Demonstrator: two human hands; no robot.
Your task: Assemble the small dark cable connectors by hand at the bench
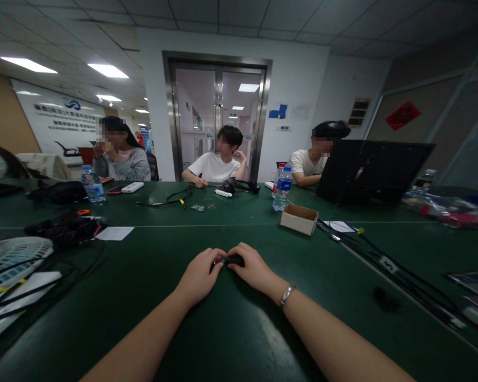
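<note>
Fingertips of my left hand (200, 273) and my right hand (253, 268) nearly meet above the middle of the green table (239, 339). Between them is a small, dark, elongated object (235, 259), lying crosswise with a lighter spot near its centre. My right thumb and fingers are closed round its right part. My left fingers pinch its left end. Fingers cover much of it, so its kind cannot be made out, nor whether it is one piece or two. A silver bracelet circles my right wrist.
Ahead stand a small cardboard box (299, 219) and plastic bottles (282, 190). Cables (386, 262) run along the right, near a monitor (372, 170). A white fan (19, 254) and tangled black gear (66, 227) are at left. Three people sit across the table.
</note>
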